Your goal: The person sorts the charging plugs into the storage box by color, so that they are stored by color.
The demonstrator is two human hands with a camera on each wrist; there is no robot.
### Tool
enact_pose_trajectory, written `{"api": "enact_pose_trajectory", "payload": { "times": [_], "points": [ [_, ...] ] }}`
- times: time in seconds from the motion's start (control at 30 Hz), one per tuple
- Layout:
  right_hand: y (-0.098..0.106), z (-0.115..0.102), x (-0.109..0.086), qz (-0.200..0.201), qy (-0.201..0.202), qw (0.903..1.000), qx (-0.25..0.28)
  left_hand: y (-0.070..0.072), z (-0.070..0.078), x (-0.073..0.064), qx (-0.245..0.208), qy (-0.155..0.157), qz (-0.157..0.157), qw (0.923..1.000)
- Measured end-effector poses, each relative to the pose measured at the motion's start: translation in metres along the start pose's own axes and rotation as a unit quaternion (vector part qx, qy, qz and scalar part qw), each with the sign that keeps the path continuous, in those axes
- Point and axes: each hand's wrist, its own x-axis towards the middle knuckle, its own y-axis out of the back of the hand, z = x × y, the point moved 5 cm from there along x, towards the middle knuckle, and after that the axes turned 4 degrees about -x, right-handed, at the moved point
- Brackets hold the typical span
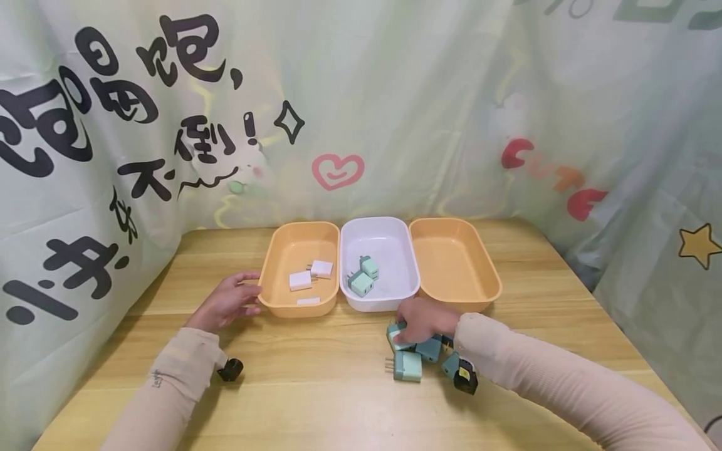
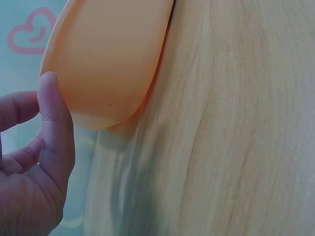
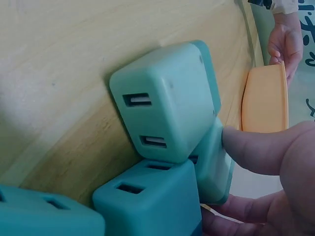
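Observation:
My left hand [image 1: 230,302] is at the left orange tray [image 1: 271,300], its thumb [image 2: 51,98] and fingers pinching the rim. Over a small pile of green USB chargers, my right hand [image 1: 422,319] pinches one two-tone green plug charger [image 3: 216,164] between thumb and fingers. Touching it in the right wrist view is a lighter green charger [image 3: 172,98] with two USB ports. A darker teal charger [image 3: 152,196] lies below that one. In the head view, another charger [image 1: 407,366] rests on the table, prongs to the left. My right hand and wrist camera partly hide the pile.
Several white chargers [image 1: 301,280] lie in the left orange tray. Beside it stands a white tray [image 1: 389,300] with two green chargers [image 1: 361,284]. A second orange tray [image 1: 454,257] adjoins on the right. Printed curtain [image 1: 417,125] hangs behind the wooden table [image 1: 316,401].

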Motion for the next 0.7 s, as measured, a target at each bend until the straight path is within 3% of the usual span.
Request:
{"api": "enact_pose_trajectory", "payload": {
  "times": [0.33,0.7],
  "points": [
    [0.001,-0.005,-0.001,0.005,0.028,0.9991,0.031,-0.001,-0.001,0.001,-0.004,0.006,0.002,1.0],
    [0.009,-0.008,-0.008,0.021,0.051,0.9981,0.028,0.0,0.001,-0.001,-0.003,0.008,0.0,1.0]
  ]
}}
